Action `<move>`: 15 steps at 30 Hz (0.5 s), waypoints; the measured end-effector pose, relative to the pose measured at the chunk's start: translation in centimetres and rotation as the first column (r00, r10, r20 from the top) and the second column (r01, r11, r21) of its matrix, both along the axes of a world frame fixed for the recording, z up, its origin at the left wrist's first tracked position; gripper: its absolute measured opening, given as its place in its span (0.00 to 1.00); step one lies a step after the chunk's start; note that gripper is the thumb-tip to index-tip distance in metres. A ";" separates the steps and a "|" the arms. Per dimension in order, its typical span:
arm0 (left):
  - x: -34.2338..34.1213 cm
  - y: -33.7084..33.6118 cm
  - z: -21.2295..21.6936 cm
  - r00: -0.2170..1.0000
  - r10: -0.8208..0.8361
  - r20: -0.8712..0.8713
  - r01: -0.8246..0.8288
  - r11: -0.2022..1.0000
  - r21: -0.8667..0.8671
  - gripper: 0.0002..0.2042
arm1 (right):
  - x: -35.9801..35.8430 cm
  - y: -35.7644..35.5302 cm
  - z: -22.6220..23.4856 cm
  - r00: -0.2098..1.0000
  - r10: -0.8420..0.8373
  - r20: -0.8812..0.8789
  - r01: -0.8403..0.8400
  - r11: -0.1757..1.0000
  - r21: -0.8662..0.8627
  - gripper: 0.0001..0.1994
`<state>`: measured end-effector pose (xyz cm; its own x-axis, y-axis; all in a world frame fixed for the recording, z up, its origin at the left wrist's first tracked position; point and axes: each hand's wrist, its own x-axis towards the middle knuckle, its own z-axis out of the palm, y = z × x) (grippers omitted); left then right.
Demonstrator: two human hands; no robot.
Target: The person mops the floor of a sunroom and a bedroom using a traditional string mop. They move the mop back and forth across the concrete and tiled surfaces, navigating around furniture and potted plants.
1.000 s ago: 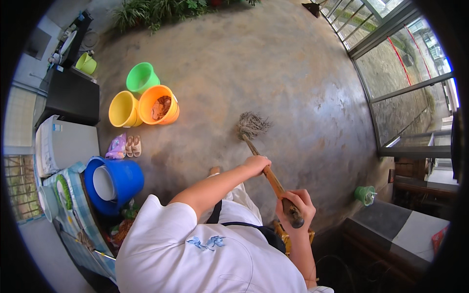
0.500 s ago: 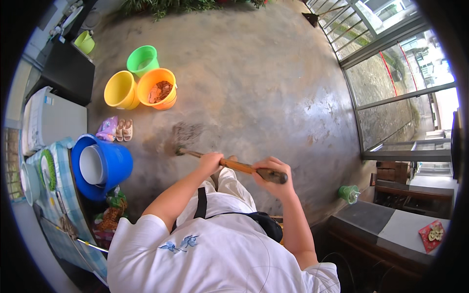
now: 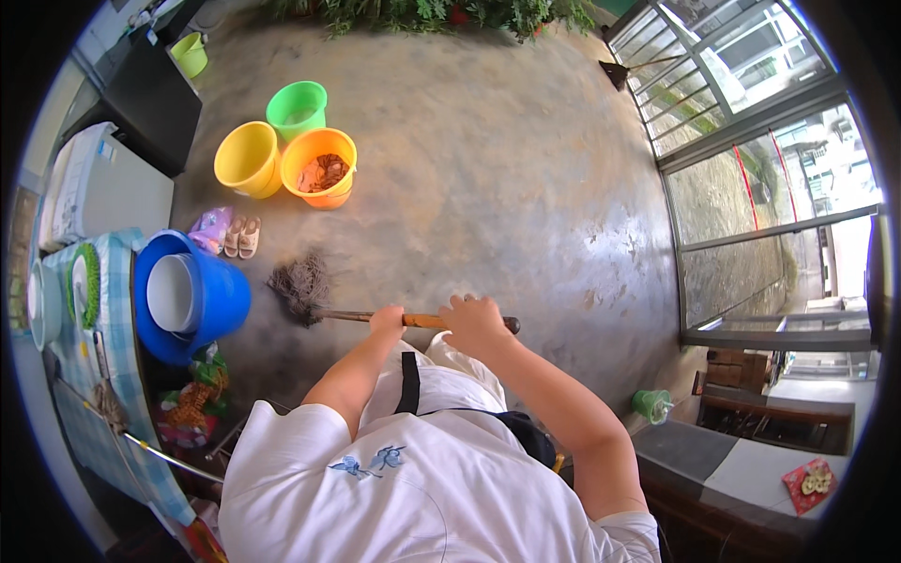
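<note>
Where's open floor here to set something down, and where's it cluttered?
Free: the bare concrete floor between the orange plastic bucket, the plants at the far edge and the metal-framed glass wall. Crowded: the left side, where the yellow bucket, green bucket, pair of sandals, blue tub and broom head cluster.

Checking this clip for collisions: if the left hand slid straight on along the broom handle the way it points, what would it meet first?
The left hand would first meet the broom head, then probably the blue bucket beyond it, though depth is unclear.
</note>
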<state>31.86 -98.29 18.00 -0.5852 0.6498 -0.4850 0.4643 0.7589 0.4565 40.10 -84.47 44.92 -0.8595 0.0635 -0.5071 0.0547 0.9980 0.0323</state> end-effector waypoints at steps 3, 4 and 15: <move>0.6 1.3 -0.6 0.998 0.064 -0.011 -0.064 0.998 -0.007 0.04 | -0.3 2.2 -3.0 0.950 -0.005 0.313 0.004 1.000 0.005 0.20; 0.8 1.9 -0.9 0.995 0.094 -0.014 -0.094 0.995 -0.018 0.04 | -0.2 3.0 -3.3 0.956 0.023 0.294 -0.028 1.000 0.013 0.21; 5.4 17.5 -1.1 0.916 0.397 -0.049 -0.393 0.917 0.072 0.05 | 5.4 19.0 -5.1 0.985 0.014 0.170 -0.015 1.000 0.005 0.26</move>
<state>37.28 -80.76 16.94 -0.8274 0.3857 -0.4083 0.1603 0.8588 0.4865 45.47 -65.50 39.78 -0.7617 0.0555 -0.6455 0.0339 0.9984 0.0459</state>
